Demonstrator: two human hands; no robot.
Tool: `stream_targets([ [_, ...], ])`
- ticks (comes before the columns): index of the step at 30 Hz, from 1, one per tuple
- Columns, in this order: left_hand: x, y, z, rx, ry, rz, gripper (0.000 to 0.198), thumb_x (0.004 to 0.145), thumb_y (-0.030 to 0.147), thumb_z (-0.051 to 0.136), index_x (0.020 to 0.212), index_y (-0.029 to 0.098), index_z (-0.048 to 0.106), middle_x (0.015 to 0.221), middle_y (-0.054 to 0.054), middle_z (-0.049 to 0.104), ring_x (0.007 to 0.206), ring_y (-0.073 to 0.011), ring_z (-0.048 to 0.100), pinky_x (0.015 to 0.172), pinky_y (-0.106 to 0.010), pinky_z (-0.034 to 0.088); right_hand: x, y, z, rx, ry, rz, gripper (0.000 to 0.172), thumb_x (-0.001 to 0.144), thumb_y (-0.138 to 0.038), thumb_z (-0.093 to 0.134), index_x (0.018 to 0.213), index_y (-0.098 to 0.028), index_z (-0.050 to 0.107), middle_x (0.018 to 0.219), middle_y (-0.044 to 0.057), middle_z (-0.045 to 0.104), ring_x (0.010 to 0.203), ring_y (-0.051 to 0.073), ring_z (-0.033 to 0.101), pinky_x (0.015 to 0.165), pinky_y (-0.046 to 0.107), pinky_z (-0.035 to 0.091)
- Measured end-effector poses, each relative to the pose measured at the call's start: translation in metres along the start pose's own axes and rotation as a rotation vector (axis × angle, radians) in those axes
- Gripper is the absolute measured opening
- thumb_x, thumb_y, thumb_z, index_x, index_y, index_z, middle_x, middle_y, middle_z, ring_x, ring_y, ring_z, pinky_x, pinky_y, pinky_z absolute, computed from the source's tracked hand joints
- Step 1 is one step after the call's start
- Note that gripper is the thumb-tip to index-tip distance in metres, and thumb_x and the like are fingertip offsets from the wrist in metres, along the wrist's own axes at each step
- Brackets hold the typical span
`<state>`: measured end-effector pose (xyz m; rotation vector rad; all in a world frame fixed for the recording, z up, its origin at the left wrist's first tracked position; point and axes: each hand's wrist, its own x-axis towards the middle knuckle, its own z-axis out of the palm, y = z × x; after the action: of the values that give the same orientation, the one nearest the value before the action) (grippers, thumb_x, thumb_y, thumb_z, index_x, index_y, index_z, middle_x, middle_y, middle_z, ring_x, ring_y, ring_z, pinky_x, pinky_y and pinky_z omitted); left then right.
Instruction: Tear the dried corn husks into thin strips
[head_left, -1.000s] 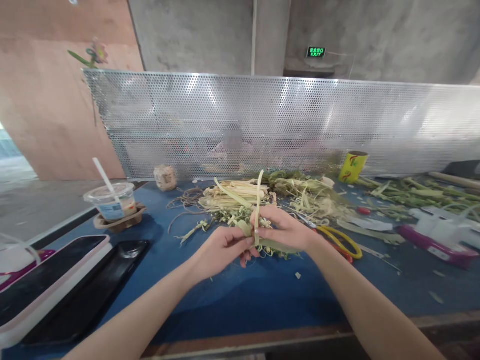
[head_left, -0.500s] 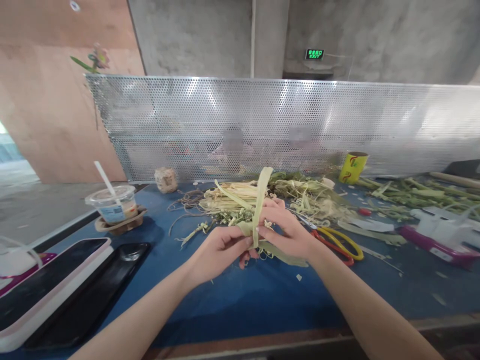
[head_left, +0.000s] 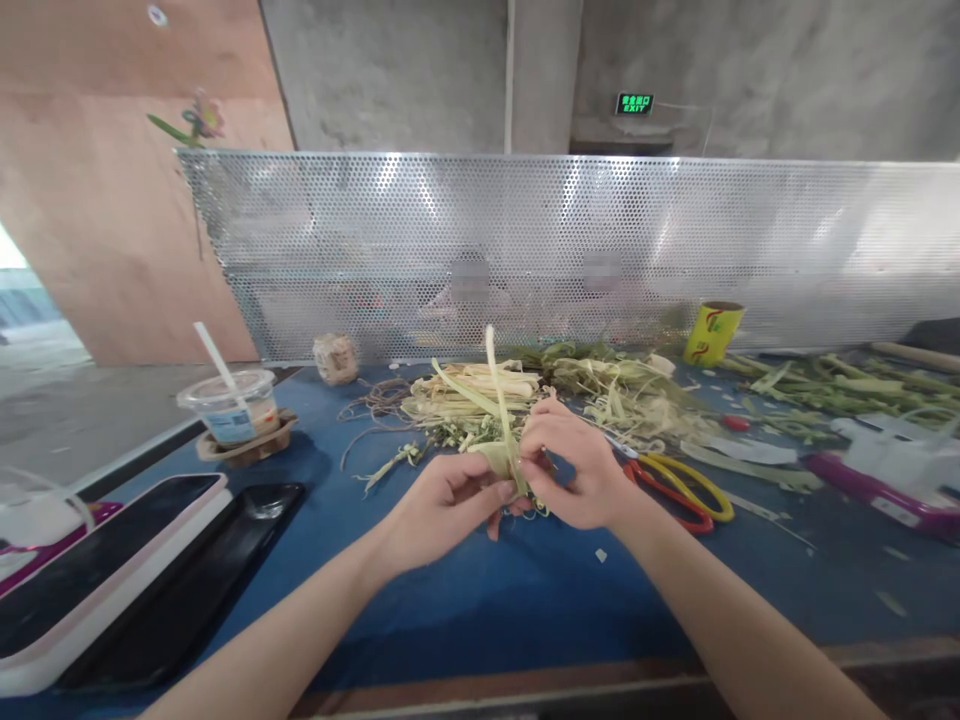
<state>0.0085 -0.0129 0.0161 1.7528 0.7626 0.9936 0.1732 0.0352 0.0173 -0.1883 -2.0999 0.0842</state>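
Between my hands is a pale green strip of dried husk [head_left: 496, 457], folded over itself, with one narrow end [head_left: 496, 375] standing up. My left hand [head_left: 457, 503] pinches the folded part between thumb and fingers. Close against its right side, my right hand [head_left: 568, 465] has its fingers curled and closed at the fold; the exact spot they grip is partly hidden. Just behind the hands lie a bundle of pale yellow husk strips [head_left: 465, 395] and small greenish flower-like sprigs [head_left: 457, 434]. Scissors with red and yellow handles [head_left: 686, 485] rest right of my right hand.
A lidded cup [head_left: 232, 408] in a cardboard holder, a phone [head_left: 97, 565] and a black tray [head_left: 187, 580] occupy the left. Twine [head_left: 375, 400], dried leaves [head_left: 622, 385], a yellow roll [head_left: 712, 333] and a purple-white device [head_left: 877, 480] lie around. A perforated metal screen [head_left: 360, 250] stands behind.
The upright strip end has swung left and turned edge-on. My right hand has drawn its fingers in at the fold, and the wide tail that stuck out below it no longer shows.
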Motion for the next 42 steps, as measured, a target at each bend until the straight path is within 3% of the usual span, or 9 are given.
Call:
stream_targets([
  [7, 0.003, -0.002, -0.001, -0.006, 0.062, -0.056, 0.022, 0.077, 0.03, 0.053, 0.072, 0.01, 0.06, 0.063, -0.003, 0.058, 0.051, -0.008, 0.05, 0.049, -0.021, 0.044, 0.001, 0.0, 0.0, -0.112, -0.088, -0.007, 0.013, 0.072, -0.012, 0.045, 0.067, -0.021, 0.037, 0.054, -0.005, 0.042, 0.051, 0.01, 0.038, 0.064, 0.029, 0.033],
  [14, 0.003, -0.009, -0.005, -0.004, 0.086, -0.073, 0.019, 0.074, 0.03, 0.056, 0.075, 0.012, 0.061, 0.063, -0.001, 0.061, 0.052, -0.0076, 0.05, 0.049, -0.019, 0.043, 0.002, 0.002, -0.013, -0.193, -0.239, 0.086, 0.016, 0.075, -0.011, 0.039, 0.088, -0.02, 0.04, 0.066, -0.002, 0.051, 0.065, 0.013, 0.045, 0.077, 0.035, 0.028],
  [18, 0.004, -0.013, -0.008, 0.04, 0.073, -0.091, 0.021, 0.075, 0.031, 0.055, 0.077, 0.011, 0.062, 0.069, -0.004, 0.062, 0.055, -0.0085, 0.051, 0.051, -0.021, 0.043, 0.002, 0.007, -0.019, -0.275, -0.337, 0.126, 0.006, 0.074, -0.016, 0.043, 0.079, -0.019, 0.04, 0.068, -0.001, 0.049, 0.07, 0.014, 0.044, 0.077, 0.036, 0.024],
  [24, 0.006, -0.013, -0.01, 0.043, 0.096, -0.104, 0.017, 0.074, 0.028, 0.056, 0.08, 0.013, 0.061, 0.067, -0.002, 0.062, 0.056, -0.0085, 0.051, 0.05, -0.019, 0.04, 0.003, 0.006, -0.018, -0.407, -0.418, 0.07, 0.009, 0.071, -0.011, 0.044, 0.074, -0.019, 0.046, 0.075, 0.002, 0.055, 0.095, 0.021, 0.041, 0.081, 0.038, 0.02],
  [30, 0.006, -0.011, -0.008, 0.181, 0.097, -0.132, 0.018, 0.072, 0.029, 0.059, 0.066, 0.012, 0.061, 0.063, -0.001, 0.062, 0.051, -0.0067, 0.048, 0.05, -0.018, 0.04, 0.001, 0.009, -0.02, -0.607, -0.425, 0.015, 0.01, 0.074, -0.013, 0.043, 0.068, -0.019, 0.048, 0.069, 0.002, 0.057, 0.084, 0.02, 0.042, 0.083, 0.044, 0.017],
  [33, 0.006, -0.01, -0.005, 0.188, 0.08, -0.149, 0.018, 0.07, 0.03, 0.06, 0.066, 0.012, 0.062, 0.06, -0.001, 0.061, 0.05, -0.0068, 0.049, 0.049, -0.018, 0.04, 0.0, 0.012, -0.021, -0.699, -0.395, -0.009, 0.012, 0.074, -0.013, 0.042, 0.068, -0.019, 0.051, 0.078, 0.005, 0.06, 0.089, 0.023, 0.041, 0.083, 0.047, 0.016],
  [36, 0.006, -0.01, -0.002, 0.166, 0.026, -0.189, 0.021, 0.069, 0.032, 0.061, 0.067, 0.011, 0.063, 0.062, -0.003, 0.062, 0.051, -0.0082, 0.051, 0.05, -0.019, 0.042, 0.001, 0.014, -0.02, -0.661, -0.401, 0.005, 0.012, 0.072, -0.013, 0.045, 0.069, -0.019, 0.055, 0.088, 0.006, 0.061, 0.101, 0.027, 0.037, 0.084, 0.047, 0.014],
  [39, 0.005, -0.012, -0.001, 0.119, 0.003, -0.21, 0.022, 0.069, 0.032, 0.061, 0.069, 0.01, 0.063, 0.062, -0.004, 0.063, 0.054, -0.0093, 0.054, 0.052, -0.02, 0.044, 0.001, 0.017, -0.02, -0.574, -0.45, 0.069, 0.016, 0.071, -0.01, 0.045, 0.069, -0.021, 0.057, 0.074, 0.003, 0.06, 0.092, 0.023, 0.043, 0.085, 0.046, 0.014],
  [42, 0.006, -0.015, -0.004, 0.018, 0.057, -0.211, 0.02, 0.067, 0.028, 0.063, 0.077, 0.011, 0.063, 0.061, -0.002, 0.062, 0.053, -0.009, 0.054, 0.051, -0.02, 0.044, 0.0, 0.024, -0.022, -0.472, -0.461, 0.172, 0.015, 0.074, -0.014, 0.047, 0.065, -0.02, 0.058, 0.068, 0.002, 0.059, 0.086, 0.02, 0.046, 0.084, 0.044, 0.018],
])
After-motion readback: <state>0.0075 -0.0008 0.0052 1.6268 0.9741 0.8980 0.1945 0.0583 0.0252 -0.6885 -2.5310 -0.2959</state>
